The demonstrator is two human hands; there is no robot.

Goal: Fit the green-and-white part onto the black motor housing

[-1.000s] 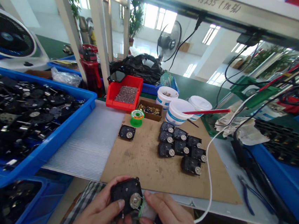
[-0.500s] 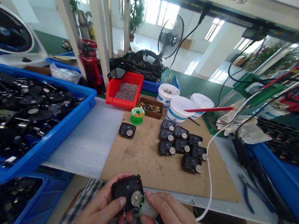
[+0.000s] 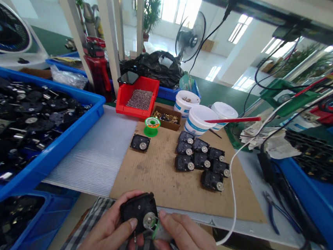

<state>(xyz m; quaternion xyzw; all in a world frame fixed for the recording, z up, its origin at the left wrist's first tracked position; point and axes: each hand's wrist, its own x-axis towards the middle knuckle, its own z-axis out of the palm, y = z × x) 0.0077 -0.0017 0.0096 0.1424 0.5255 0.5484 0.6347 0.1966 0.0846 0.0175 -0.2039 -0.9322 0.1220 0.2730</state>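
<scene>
Gripping a black square motor housing (image 3: 139, 210) in the curled left hand (image 3: 107, 221), just past the near edge of the cardboard mat (image 3: 149, 178). The right hand (image 3: 187, 241), half closed, pinches a small white-and-green piece (image 3: 162, 233) against the housing's metal disc (image 3: 149, 220). More black housings (image 3: 200, 159) sit in rows on the mat.

A cardboard sheet (image 3: 149, 178) lies on the table (image 3: 175, 218). On it sit a cluster of motor housings (image 3: 201, 160) toward the right, and a lone housing (image 3: 140, 142) toward the left, with a solder spool (image 3: 151, 126) behind that one. Along its far edge stand a parts bin (image 3: 136, 102) and tubs (image 3: 198, 120). To its left lie a ribbed plastic mat (image 3: 93, 153) and a crate of housings (image 3: 64, 146); to its right, pliers (image 3: 271, 211). Before its near edge, the left hand (image 3: 106, 223) holds a motor housing (image 3: 139, 210), with the right hand (image 3: 187, 241) just beside it.
</scene>
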